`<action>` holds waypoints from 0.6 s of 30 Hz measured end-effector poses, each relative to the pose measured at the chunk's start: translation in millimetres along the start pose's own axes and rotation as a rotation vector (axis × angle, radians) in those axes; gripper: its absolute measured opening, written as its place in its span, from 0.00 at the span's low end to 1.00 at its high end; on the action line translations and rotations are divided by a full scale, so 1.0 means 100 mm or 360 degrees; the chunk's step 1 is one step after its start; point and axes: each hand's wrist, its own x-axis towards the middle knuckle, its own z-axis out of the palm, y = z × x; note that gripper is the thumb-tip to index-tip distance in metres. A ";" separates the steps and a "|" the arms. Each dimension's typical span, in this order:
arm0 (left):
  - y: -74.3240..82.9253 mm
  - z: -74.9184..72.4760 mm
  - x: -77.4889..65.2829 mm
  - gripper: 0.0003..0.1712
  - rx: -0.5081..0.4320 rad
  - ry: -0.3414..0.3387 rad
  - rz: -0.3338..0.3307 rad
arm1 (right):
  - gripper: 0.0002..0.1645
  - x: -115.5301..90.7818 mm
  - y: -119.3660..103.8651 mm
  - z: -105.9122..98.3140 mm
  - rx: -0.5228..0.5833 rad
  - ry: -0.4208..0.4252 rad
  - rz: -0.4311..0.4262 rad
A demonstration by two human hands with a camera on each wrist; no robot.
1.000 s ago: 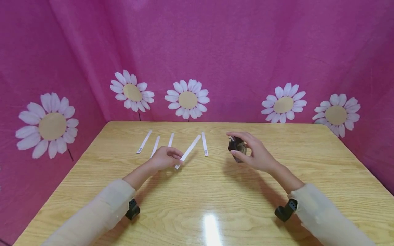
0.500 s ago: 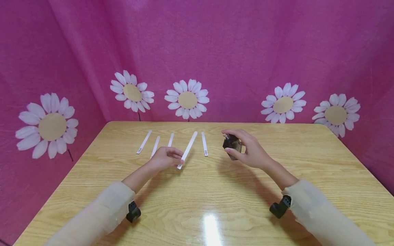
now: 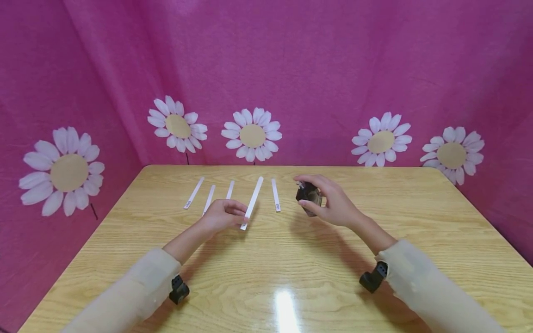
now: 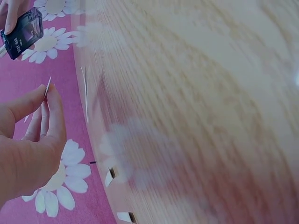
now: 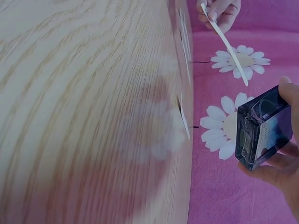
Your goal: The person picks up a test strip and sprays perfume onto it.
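Note:
Between thumb and fingers, my left hand (image 3: 224, 215) pinches a white paper test strip (image 3: 253, 200) near its printed lower end. The strip slants up and away above the table. My right hand (image 3: 336, 203) grips a dark glass perfume bottle (image 3: 309, 200), its index finger over the metal spray top and its thumb on the near side. The bottle is tilted off the table, its spray end facing left toward the strip, with a gap between. In the right wrist view, the bottle's (image 5: 264, 130) glass base shows; lettering on its face (image 4: 22, 37) appears in the left wrist view.
Several more white strips lie on the wooden table (image 3: 266, 259): three on the left, including one strip (image 3: 194, 193) at the far left, and one strip (image 3: 276, 196) between the hands. My left hand partly covers two. A pink flowered cloth (image 3: 316, 83) hangs behind.
My right hand has moved left with the perfume bottle, nearer the held strip. The strip in my left hand has swung to a steeper angle, its far end shifting left.

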 end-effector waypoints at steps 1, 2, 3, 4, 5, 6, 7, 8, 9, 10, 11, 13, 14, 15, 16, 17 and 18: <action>0.00 0.00 0.00 0.16 -0.0002 -0.0002 0.0004 | 0.32 0.01 -0.01 0.01 -0.0005 -0.0003 0.0000; 0.00 0.00 -0.01 0.16 -0.0005 -0.0005 0.0010 | 0.32 0.01 -0.01 0.01 -0.0007 -0.0004 0.0000; 0.01 0.00 -0.01 0.16 -0.0011 -0.0007 0.0015 | 0.32 0.02 -0.02 0.02 -0.0015 -0.0009 0.0005; 0.01 0.00 -0.01 0.16 -0.0016 -0.0010 0.0019 | 0.32 0.02 -0.03 0.02 -0.0023 -0.0013 0.0010; 0.01 0.01 -0.02 0.16 -0.0022 -0.0012 0.0022 | 0.32 0.03 -0.03 0.03 -0.0032 -0.0017 0.0014; 0.01 0.01 -0.02 0.17 -0.0027 -0.0016 0.0022 | 0.32 0.04 -0.04 0.03 -0.0040 -0.0021 0.0019; 0.01 0.01 -0.02 0.17 -0.0035 -0.0019 0.0023 | 0.32 0.04 -0.05 0.04 -0.0048 -0.0023 0.0024; 0.01 0.01 -0.02 0.17 -0.0042 -0.0021 0.0024 | 0.31 0.04 -0.06 0.04 -0.0054 -0.0024 0.0026; 0.01 0.01 -0.03 0.17 -0.0048 -0.0022 0.0023 | 0.31 0.05 -0.07 0.04 -0.0061 -0.0024 0.0025; 0.01 0.01 -0.03 0.17 -0.0049 -0.0022 0.0021 | 0.31 0.05 -0.08 0.05 -0.0065 -0.0022 0.0022; 0.00 0.01 -0.03 0.17 -0.0053 -0.0022 0.0020 | 0.31 0.06 -0.09 0.05 -0.0067 -0.0020 0.0017; 0.00 0.01 -0.03 0.17 -0.0053 -0.0020 0.0018 | 0.30 0.06 -0.11 0.06 -0.0071 -0.0017 0.0009; 0.00 0.01 -0.03 0.17 -0.0050 -0.0019 0.0015 | 0.30 0.06 -0.11 0.06 -0.0072 -0.0018 0.0008; 0.00 0.01 -0.03 0.17 -0.0047 -0.0016 0.0012 | 0.30 0.06 -0.12 0.06 -0.0073 -0.0021 0.0006; 0.00 0.02 -0.03 0.17 -0.0047 -0.0015 0.0012 | 0.30 0.06 -0.12 0.07 -0.0072 -0.0025 0.0005; 0.00 0.02 -0.03 0.16 -0.0046 -0.0014 0.0011 | 0.30 0.05 -0.12 0.07 -0.0068 -0.0031 0.0002; 0.00 0.02 -0.03 0.17 -0.0047 -0.0013 0.0010 | 0.30 0.05 -0.12 0.08 -0.0064 -0.0039 -0.0001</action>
